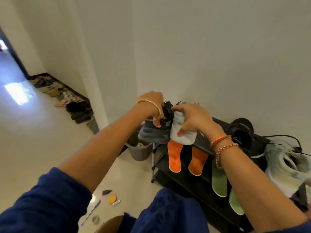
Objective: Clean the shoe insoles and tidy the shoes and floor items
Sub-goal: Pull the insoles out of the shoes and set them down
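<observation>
My left hand (154, 105) grips a dark grey shoe (154, 133) by its collar at the left end of a black shoe rack (200, 145). Beside it my right hand (190, 117) grips a pale white-green shoe (182, 137); the two shoes touch on the rack's top. Two orange insoles (175, 156) and two green insoles (218, 180) hang down over the rack's front. Further right on the top lie a black shoe (240, 132) and a pale green shoe (286, 163).
A grey bin (138, 152) stands on the floor left of the rack. On the floor near me lie a pen (91, 211), a yellow tape roll (112, 198), a grey tape roll (96, 219) and a small dark marker (106, 192). Several shoes (74, 105) line the far wall.
</observation>
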